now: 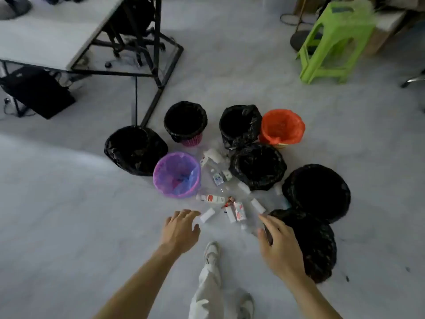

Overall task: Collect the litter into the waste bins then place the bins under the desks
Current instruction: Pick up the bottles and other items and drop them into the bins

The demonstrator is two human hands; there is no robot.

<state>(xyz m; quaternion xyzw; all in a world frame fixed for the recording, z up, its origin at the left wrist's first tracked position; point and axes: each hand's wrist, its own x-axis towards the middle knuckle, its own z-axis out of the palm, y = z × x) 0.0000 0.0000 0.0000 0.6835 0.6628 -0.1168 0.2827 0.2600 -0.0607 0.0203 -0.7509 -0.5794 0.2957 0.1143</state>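
Note:
Several waste bins stand in a ring on the floor: a purple-lined bin (176, 174), an orange-lined bin (282, 126), and black-lined bins such as one at the near right (315, 245) and one at the left (135, 149). Litter lies between them: small white bottles, a red-and-white carton (215, 199), a patterned pack (239, 211) and clear plastic bottles. My left hand (181, 229) hovers open, fingertips beside a white bottle (207, 215). My right hand (281, 247) is open over the near-right bin's rim, holding nothing.
A white desk (46, 40) on a black frame stands at the far left with a black case (36, 92) beneath it. A green plastic stool (335, 40) stands at the far right. My legs and white shoes (212, 252) are below the litter.

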